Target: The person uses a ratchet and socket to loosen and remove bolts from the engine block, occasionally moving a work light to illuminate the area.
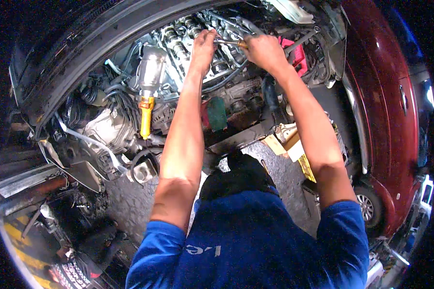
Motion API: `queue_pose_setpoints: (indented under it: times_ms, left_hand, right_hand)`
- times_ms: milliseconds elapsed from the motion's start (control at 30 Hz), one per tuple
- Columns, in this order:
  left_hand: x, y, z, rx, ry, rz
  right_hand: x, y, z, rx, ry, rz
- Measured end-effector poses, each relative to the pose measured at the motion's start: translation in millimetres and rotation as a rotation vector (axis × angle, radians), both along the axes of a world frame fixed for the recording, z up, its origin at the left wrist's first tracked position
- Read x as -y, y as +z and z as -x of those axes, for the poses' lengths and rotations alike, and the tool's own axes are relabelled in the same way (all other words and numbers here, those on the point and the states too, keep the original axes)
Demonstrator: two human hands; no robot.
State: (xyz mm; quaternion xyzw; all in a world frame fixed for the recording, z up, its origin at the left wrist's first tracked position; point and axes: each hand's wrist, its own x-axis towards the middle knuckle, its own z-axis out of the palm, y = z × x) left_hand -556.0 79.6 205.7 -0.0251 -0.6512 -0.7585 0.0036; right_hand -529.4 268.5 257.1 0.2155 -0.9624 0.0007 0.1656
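Both my arms reach into the engine bay of a vehicle, over an open engine (181,50) whose camshafts show. My right hand (266,52) is closed round the amber handle of a screwdriver-like tool (229,42), its metal shaft pointing left. At the shaft's far end my left hand (205,48) has its fingers closed on it; the tip is hidden there. Left of my left hand lies a work lamp (146,118) with a silver head and yellow handle. A long wrench (301,40) rests to the right of my right hand, above a pink-red plastic piece (299,58).
The raised hood (106,36) arches overhead. Hoses and cables (123,91) crowd the bay's left side. Open cardboard boxes (287,144) sit below my right forearm. A dark red car (386,96) stands to the right. Another person (79,267) is low at the left.
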Motion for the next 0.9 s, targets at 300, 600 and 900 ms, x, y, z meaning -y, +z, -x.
queue_pose_setpoints:
  times_ms: [300, 600, 900]
  left_hand:
    - [-10, 12, -9, -0.002, 0.027, 0.125]
    - [23, 17, -8, 0.14, -0.109, 0.253]
    - [0, 25, -19, 0.131, 0.024, 0.239]
  right_hand:
    - [-22, 13, 82, 0.031, 0.194, -0.139]
    - [18, 35, -44, 0.505, -0.023, 0.089]
    - [-29, 8, 90, 0.159, 0.291, -0.04]
